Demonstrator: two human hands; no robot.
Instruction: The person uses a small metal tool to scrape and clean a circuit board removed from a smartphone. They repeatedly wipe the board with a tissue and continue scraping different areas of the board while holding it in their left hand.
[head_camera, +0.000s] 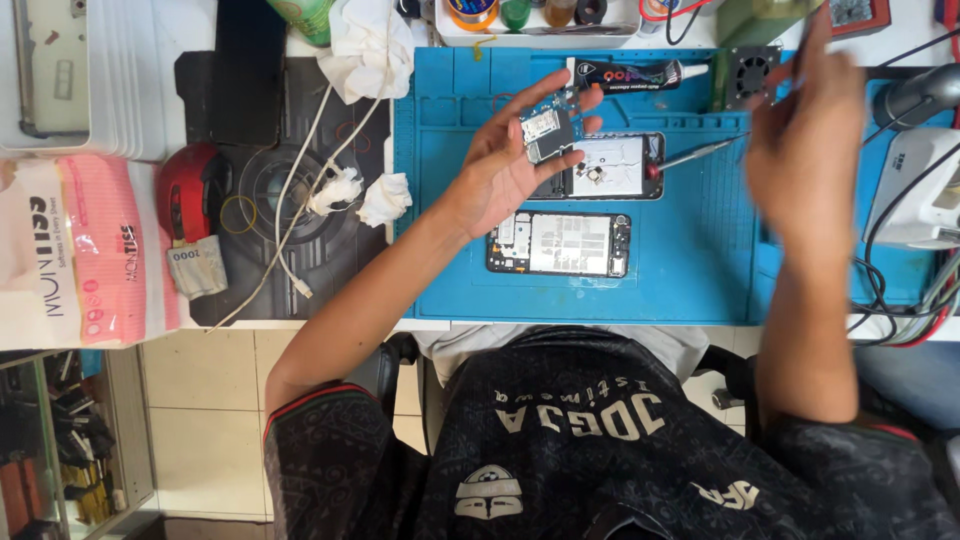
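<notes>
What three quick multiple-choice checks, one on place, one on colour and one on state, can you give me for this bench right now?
1. Where is the small circuit board?
A. in the left hand
B. on the floor
C. inside the pink pack

2. What colour is the work mat?
A. red
B. blue
C. yellow

3. In what state is the phone nearest the person?
A. sealed in a box
B. folded shut
C. opened, its insides showing

Answers: 1 A, the board rests on the upturned palm and fingers. 2 B, the mat under both phones is blue. 3 C, its inner parts lie bare.
</notes>
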